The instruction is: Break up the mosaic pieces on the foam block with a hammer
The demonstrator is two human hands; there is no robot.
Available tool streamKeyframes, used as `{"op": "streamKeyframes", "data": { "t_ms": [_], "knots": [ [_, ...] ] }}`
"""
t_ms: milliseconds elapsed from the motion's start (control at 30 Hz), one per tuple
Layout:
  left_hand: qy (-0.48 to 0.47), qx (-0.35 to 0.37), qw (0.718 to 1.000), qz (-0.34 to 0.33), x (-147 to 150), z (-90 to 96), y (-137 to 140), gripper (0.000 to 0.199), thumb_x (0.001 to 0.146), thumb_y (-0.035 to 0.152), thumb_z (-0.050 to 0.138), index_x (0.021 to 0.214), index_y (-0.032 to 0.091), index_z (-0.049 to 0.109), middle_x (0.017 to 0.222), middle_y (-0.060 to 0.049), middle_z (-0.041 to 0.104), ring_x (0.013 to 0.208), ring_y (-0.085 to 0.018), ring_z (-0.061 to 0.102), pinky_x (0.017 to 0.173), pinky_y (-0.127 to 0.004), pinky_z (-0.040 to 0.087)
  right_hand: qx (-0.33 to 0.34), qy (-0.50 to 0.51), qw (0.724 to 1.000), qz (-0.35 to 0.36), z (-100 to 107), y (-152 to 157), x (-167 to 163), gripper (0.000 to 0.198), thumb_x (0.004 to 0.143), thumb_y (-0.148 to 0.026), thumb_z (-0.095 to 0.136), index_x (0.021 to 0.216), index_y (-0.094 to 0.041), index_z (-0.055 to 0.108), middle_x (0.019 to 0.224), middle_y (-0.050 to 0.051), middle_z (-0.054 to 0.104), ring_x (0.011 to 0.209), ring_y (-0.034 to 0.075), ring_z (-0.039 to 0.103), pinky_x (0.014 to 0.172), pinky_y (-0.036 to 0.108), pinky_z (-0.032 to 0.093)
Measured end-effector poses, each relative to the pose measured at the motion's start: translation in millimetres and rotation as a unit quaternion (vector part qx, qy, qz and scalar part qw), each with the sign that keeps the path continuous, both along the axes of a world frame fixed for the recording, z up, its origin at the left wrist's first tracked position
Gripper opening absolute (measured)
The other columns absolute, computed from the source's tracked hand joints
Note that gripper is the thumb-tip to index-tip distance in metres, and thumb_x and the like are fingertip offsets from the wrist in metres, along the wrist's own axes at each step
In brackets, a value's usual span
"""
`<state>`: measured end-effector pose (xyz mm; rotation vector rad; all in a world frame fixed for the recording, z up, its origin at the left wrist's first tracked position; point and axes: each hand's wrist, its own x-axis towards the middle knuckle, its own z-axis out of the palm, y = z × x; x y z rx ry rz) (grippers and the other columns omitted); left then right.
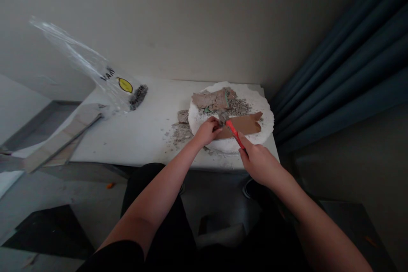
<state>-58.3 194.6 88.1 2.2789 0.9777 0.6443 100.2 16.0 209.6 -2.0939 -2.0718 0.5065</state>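
My right hand (255,155) grips the red handle of a hammer (235,131). Its head lies over a brown flat board (245,125) with a ragged right end. Right beside the hammer head, my left hand (208,130) is closed in a pinch at the board's left part; what its fingertips hold is too small to tell. Under the board is a round white pad (266,112) with an uneven edge. Behind the board on this pad rest a cracked greyish-brown slab (210,100) and a heap of grey crumbs (239,107).
The white table (153,127) carries grey debris (180,134) left of the pad. A clear plastic bag (108,80) with dark bits stands further left, near a long dark bar (70,142). Blue curtains (344,68) hang at right; a wall rises behind.
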Motion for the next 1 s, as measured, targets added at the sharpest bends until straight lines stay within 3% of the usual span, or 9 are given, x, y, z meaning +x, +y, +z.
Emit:
{"op": "streamKeyframes", "data": {
  "t_ms": [800, 867, 1000],
  "knots": [
    [-0.015, -0.089, 0.995, 0.034, -1, 8.5, 3, 0.014, 0.074, 0.028, 0.070, 0.076, 0.015, 0.065, 0.091, -0.005, 0.062, 0.069, -0.012, 0.057, 0.072, -0.031, 0.051, -0.010, -0.026, 1.000, 0.003, -5, 3, -5, 0.061, 0.100, -0.025, 0.038, 0.159, -0.015, 0.024, 0.094, 0.015, 0.075, 0.080, 0.029, 0.070, 0.070, 0.034, 0.046],
    [-0.016, -0.083, 0.995, 0.052, -4, 11.5, 6, 0.012, 0.072, 0.022, 0.067, 0.082, 0.015, 0.066, 0.094, -0.005, 0.063, 0.072, -0.013, 0.059, 0.074, -0.031, 0.051, -0.024, -0.030, 0.999, 0.002, -6, 4, -5, 0.062, 0.099, -0.024, 0.039, 0.159, -0.015, 0.024, 0.094, 0.015, 0.075, 0.080, 0.029, 0.070, 0.070, 0.034, 0.045],
    [-0.060, -0.070, 0.986, 0.137, -12, 18.0, 12, 0.030, 0.071, 0.012, 0.056, 0.099, 0.018, 0.066, 0.105, -0.004, 0.067, 0.075, -0.012, 0.060, 0.078, -0.031, 0.051, -0.025, -0.030, 0.999, 0.005, -7, 5, -5, 0.062, 0.099, -0.024, 0.040, 0.159, -0.016, 0.024, 0.092, 0.014, 0.075, 0.079, 0.028, 0.070, 0.070, 0.034, 0.045]
  ]
}}
